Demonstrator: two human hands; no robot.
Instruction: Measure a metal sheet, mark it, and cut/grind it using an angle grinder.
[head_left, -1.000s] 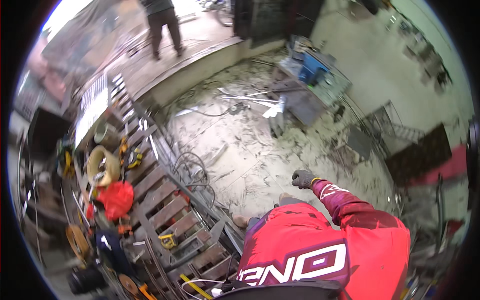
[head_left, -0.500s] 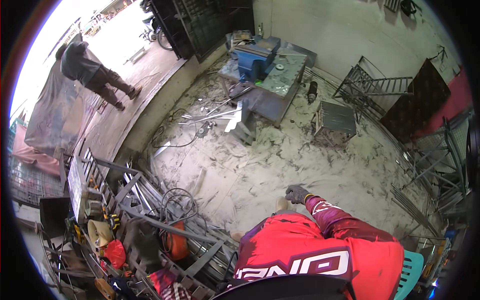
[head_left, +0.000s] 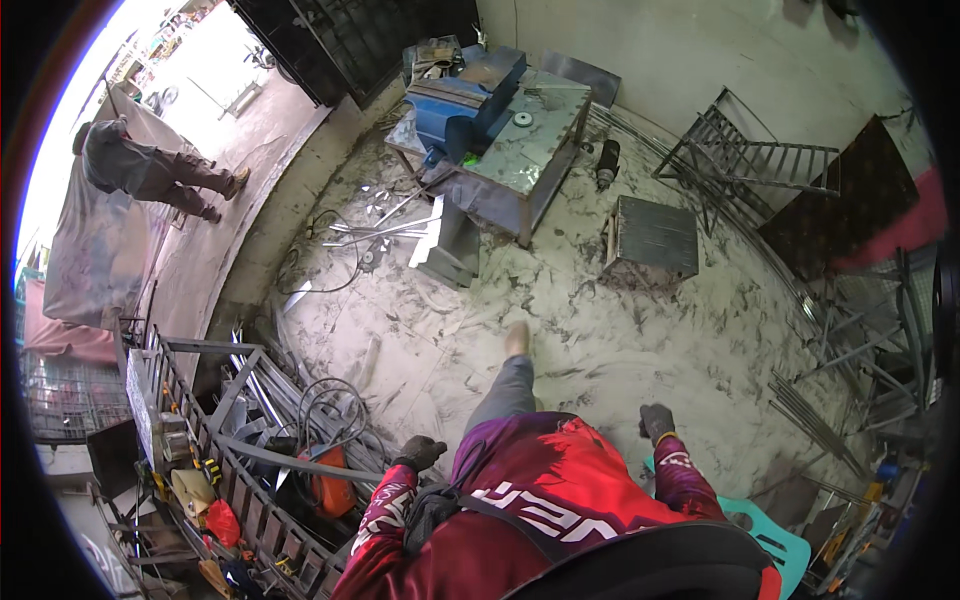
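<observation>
My left hand [head_left: 420, 453], in a dark work glove, hangs beside my waist near the pile of metal tubes [head_left: 340, 420]. Its fingers are curled in, and nothing shows in them. On the other side my right hand [head_left: 656, 422], in a grey glove, hangs low over the dusty floor beside a turquoise plastic chair [head_left: 770, 540]. Its fingers also look curled, with nothing in them. Neither hand touches anything that I can see. One bare foot [head_left: 517, 338] of mine is stepped forward on the floor.
Ahead stands a metal worktable [head_left: 530, 160] bearing a blue machine [head_left: 450, 110]. A low dark metal stool [head_left: 650, 240] is right of it. Metal offcuts [head_left: 440, 240] and a cable lie before the table. Steel frames [head_left: 750, 165] lean at right. Outside, a person [head_left: 150, 165] stands by a tarp.
My left hand has come into view at my side. My right hand has swung outward to the right. My foot has stepped forward, and the worktable sits nearer and further left in view.
</observation>
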